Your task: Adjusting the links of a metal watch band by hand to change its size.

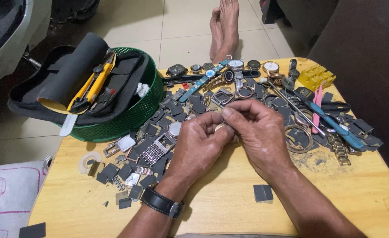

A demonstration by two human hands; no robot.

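Pinching a small pale part [221, 127] between them, the left hand [199, 139] and the right hand [258, 130] meet over the middle of a wooden table [335, 194]. Both hands are curled, thumbs and fingertips pressed together on the part, which is mostly hidden, so its kind cannot be told. A black wristwatch [161, 202] sits on the left wrist.

Far of the hands, a thick scatter of dark scraps [159, 128] and watch pieces covers the table from left to right. A silver watch [236, 66] and a round watch face [270, 67] lie near the far edge, with a blue watch strap [199, 86] just left of them. On the right, a blue-handled tool [331, 123] and pink tweezers [316, 108] lie slantwise among metal rings, and a gold watch band [340, 150] rests near them. A yellow block [316, 77] sits at the far right corner.

At the left far corner, a green basket [137, 114] overhangs the table edge, holding a black pouch [71, 70] and a yellow tool [93, 86]. A lone dark square [263, 193] lies on the near side, right of the forearm. The near stretch of wood, around the forearms and toward the near right edge, is mostly bare. Bare feet [224, 28] rest on the tiled floor [176, 26] beyond the far edge.
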